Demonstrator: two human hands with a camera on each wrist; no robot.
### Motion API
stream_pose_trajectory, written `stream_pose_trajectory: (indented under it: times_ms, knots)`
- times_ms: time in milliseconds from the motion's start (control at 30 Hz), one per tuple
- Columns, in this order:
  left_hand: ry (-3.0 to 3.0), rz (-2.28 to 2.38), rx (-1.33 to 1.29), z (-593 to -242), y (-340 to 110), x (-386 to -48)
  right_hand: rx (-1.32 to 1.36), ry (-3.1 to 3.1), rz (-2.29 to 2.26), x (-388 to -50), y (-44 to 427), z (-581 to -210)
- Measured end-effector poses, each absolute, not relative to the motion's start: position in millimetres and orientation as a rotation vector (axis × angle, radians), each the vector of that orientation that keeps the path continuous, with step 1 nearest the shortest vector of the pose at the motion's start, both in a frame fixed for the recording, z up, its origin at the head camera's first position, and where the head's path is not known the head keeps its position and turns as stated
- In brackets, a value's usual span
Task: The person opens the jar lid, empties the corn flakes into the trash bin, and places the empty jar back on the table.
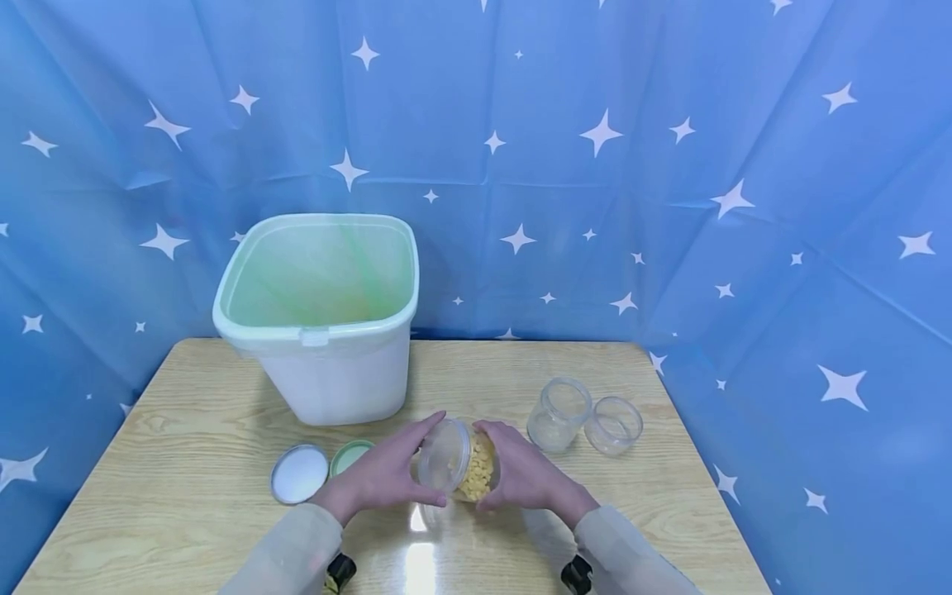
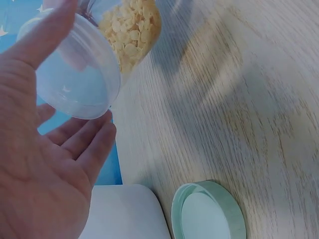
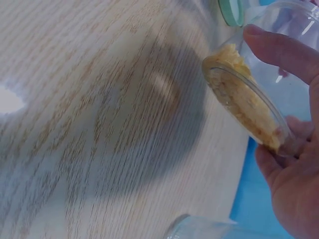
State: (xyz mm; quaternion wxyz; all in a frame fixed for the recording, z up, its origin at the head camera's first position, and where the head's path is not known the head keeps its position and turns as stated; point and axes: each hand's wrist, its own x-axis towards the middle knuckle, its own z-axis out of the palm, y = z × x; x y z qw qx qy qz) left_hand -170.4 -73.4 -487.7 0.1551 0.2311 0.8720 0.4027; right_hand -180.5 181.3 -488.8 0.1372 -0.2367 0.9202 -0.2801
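Note:
A clear jar [image 1: 445,456] lies tilted above the table, its wide mouth facing left and pale yellow flake-like pieces [image 1: 478,469] gathered toward its base. My left hand [image 1: 392,473] holds it at the mouth end, thumb on the near side and fingers on the far side. At the base end, my right hand [image 1: 521,468] grips the jar with thumb and fingers spread around it. In the left wrist view, the rim sits between the left thumb and fingertips. The right wrist view shows the flakes [image 3: 239,97] settled against the jar's bottom.
Behind the hands to the left stands a large white bin [image 1: 335,376] with a green inside. A white round lid [image 1: 299,473] and a green lid [image 1: 348,455] lie near the left hand. Two clear jars, one taller [image 1: 554,421] and one shorter [image 1: 614,426], stand at the right.

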Motion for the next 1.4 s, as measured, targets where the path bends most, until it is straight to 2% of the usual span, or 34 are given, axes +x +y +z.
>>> stream_pose_trajectory:
  times_ms: [567,967,1200,1400]
  knots:
    - [2.723,0.936,0.409,-486.0,-64.2,-170.4,-0.689,2.672,-0.823,-180.4,178.2,-486.2]
    - [2.671,0.968,0.364,-488.2,-69.3,-169.5,-0.684,2.665,-0.833,-180.8,177.7,-486.4]
    - [2.513,1.184,0.547,-488.9,-79.1,-169.5,-0.671,2.675,-0.821,-181.9,178.8,-486.9]
    - [2.497,1.177,0.697,-486.5,-81.7,-170.5,-0.681,2.667,-0.833,-181.7,179.0,-488.3]
